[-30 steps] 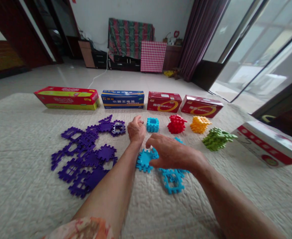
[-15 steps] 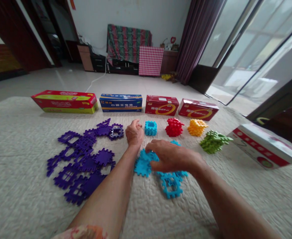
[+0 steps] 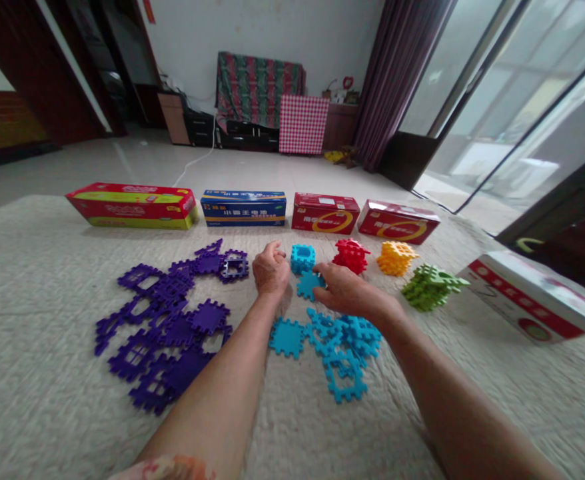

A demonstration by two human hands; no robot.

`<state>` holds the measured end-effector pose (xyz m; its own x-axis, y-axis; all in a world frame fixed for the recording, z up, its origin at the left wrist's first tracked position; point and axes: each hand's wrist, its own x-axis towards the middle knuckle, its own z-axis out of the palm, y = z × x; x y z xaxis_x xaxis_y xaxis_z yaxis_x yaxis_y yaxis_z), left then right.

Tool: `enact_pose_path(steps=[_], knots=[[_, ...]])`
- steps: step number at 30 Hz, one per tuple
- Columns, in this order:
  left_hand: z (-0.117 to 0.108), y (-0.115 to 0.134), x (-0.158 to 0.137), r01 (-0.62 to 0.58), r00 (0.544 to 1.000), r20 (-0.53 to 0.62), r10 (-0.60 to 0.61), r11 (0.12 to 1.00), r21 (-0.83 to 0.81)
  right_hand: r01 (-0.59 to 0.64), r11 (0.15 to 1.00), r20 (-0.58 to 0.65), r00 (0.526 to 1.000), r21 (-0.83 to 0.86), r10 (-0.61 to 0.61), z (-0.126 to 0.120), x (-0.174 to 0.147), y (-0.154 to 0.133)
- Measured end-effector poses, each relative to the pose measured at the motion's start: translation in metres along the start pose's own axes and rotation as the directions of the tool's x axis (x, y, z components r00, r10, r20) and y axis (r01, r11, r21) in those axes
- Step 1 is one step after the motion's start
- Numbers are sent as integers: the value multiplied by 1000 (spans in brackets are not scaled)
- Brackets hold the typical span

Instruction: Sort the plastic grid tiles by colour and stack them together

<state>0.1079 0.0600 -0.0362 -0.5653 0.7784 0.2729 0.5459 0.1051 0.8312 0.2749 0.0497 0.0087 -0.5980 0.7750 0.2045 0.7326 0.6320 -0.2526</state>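
Watching remotely, I have my right hand (image 3: pixel 341 288) pinching a blue tile (image 3: pixel 307 285) by its right side, just before the blue stack (image 3: pixel 303 259); whether my curled left hand (image 3: pixel 271 268) grips anything, I cannot tell. Near the cloth's (image 3: pixel 37 267) far edge, a blue box (image 3: pixel 244 209) reads 小霸王电池.

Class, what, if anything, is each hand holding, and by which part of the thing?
The right hand holds a flat blue piece by its right-hand edge, between thumb and fingers. Nothing shows in the left hand.
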Motion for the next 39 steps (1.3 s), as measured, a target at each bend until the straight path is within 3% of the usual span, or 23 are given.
enact_pose_path(steps=[4, 12, 18, 24, 26, 31, 36, 39], knots=[[-1, 0, 0, -8, 1000, -9, 8, 1000, -16, -86, 993, 134, 986, -86, 97, -7, -3, -9], [-2, -3, 1, 2, 1000, -1, -2, 999, -42, -42, 986, 170, 983, -160, 69, 0, -3, -13], [-2, -5, 2, 22, 1000, -13, -24, 993, -119, -27, 994, 184, 982, -109, 47, -4, -4, -13], [-1, -4, 3, 47, 999, -12, -50, 987, -153, 22, 1000, 270, 962, 14, -25, -24, -5, -9], [-2, -3, 3, 58, 998, -10, -60, 985, -161, 21, 999, 237, 971, 42, -30, -32, -3, -11], [-5, 0, 2, 52, 999, 1, -52, 984, -168, 14, 999, 26, 1000, 30, -15, -41, 20, -16], [-3, 0, 2, 40, 999, 16, -38, 990, -137, -40, 998, 7, 999, -54, 40, -30, 49, -11], [-1, -1, 2, -1, 999, 35, 4, 996, -94, -6, 999, -17, 1000, -48, 5, -23, 52, -5]])
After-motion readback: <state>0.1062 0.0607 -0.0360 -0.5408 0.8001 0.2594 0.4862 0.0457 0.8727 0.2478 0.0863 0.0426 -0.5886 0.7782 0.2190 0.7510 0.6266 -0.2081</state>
